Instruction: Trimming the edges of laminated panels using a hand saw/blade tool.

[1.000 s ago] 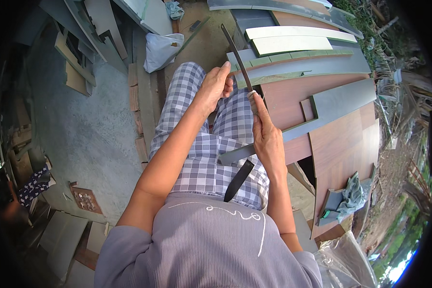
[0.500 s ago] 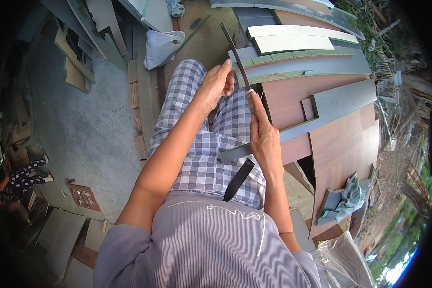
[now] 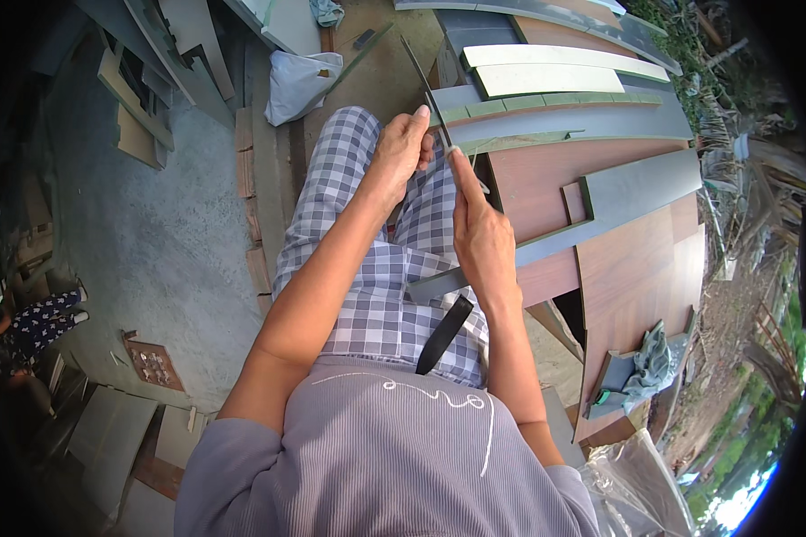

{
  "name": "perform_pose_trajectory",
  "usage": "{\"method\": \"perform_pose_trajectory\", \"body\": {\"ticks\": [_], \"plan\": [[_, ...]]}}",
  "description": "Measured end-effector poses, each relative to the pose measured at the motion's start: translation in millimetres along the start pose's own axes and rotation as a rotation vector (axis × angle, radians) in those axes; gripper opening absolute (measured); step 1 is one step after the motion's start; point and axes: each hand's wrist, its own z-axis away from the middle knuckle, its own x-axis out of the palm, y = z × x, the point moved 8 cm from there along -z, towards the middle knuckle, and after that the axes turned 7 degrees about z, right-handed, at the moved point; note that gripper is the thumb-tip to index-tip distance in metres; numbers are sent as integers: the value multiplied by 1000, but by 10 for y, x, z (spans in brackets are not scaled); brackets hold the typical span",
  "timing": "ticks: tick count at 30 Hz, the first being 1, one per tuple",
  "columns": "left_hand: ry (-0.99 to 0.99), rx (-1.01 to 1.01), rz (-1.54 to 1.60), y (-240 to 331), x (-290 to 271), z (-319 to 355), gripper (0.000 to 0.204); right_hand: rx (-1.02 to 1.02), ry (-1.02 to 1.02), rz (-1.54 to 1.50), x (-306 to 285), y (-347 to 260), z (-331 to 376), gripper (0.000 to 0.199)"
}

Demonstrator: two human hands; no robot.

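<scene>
My right hand (image 3: pixel 482 234) is closed around the handle end of a long, narrow dark blade (image 3: pixel 438 113), index finger stretched along it. The blade points up and away to the left, crossing the near end of a green-edged strip with marks across it (image 3: pixel 510 106). My left hand (image 3: pixel 400 150) is closed at that near end, thumb up beside the blade. What its curled fingers grip is mostly hidden, but it appears to be the strip's end. A second green strip (image 3: pixel 519 140) lies just nearer. Whether the blade is a saw or a file is unclear.
Brown wood-grain panels (image 3: pixel 542 183) lie to the right, with a grey L-shaped board (image 3: pixel 640 192) across them and cream strips (image 3: pixel 546 80) beyond. A white bag (image 3: pixel 303 88) sits past my knees. A grey-green cloth (image 3: pixel 651 367) lies lower right. Another person's patterned trousers (image 3: pixel 45 324) show far left.
My right hand has moved slightly up and left, pushing the blade farther away past the strip's end. The left hand stays nearly in place.
</scene>
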Motion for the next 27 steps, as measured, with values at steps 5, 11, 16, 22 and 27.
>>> {"method": "perform_pose_trajectory", "body": {"ticks": [5, 11, 16, 22, 27], "plan": [[-23, -51, 18, -14, -102, -45, 42, -8, -57, 60, -75, 107, 588, 59], [-13, 29, 2, 36, -129, -45, 38, -45, -54, 57, -107, 3, 413, 61], [28, 63, 19, 41, -31, -70, 42, -74, -1, 101, 53, -66, -151, 53], [129, 42, 32, 67, -135, -109, 41, -33, -59, 89, -39, -31, 401, 57], [55, 30, 1, 47, -167, -63, 41, -52, -10, 21, -180, -2, 719, 63]]}}
